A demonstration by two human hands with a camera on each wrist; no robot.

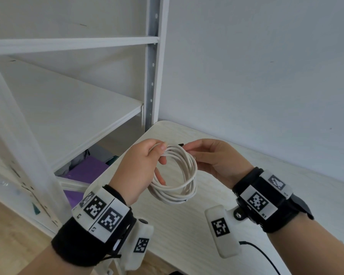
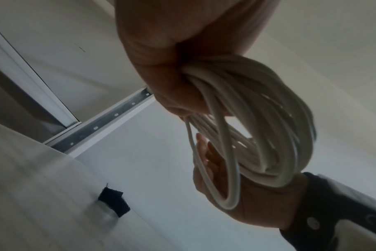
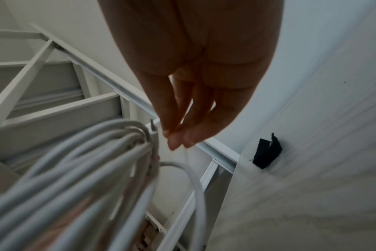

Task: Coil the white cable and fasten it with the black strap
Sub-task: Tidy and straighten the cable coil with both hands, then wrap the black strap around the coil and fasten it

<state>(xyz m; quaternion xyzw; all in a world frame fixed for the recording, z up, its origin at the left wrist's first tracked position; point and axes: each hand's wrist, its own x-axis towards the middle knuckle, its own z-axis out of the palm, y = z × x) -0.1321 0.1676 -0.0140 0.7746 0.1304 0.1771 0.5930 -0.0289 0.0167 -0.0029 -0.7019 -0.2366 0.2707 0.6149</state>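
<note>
The white cable (image 1: 179, 187) is wound into a round coil of several loops and hangs above the table. My left hand (image 1: 163, 153) grips the coil's top, thumb pressed over the strands (image 2: 268, 118). My right hand (image 1: 188, 148) reaches in from the right, fingers straight with tips gathered (image 3: 178, 139), and seems to pinch a loose thin strand beside the coil (image 3: 75, 169). A cable plug (image 3: 153, 134) sticks up next to those fingertips. The black strap (image 3: 267, 152) lies folded on the table beyond my hands, untouched (image 2: 114, 202); only its tip (image 1: 180, 144) shows in the head view.
The pale wood table (image 1: 207, 225) runs along a white wall on the right. A white shelving unit (image 1: 68, 108) stands to the left, with purple items (image 1: 87, 169) on its lower level. A thin black wire (image 1: 262, 255) trails from my right wrist device.
</note>
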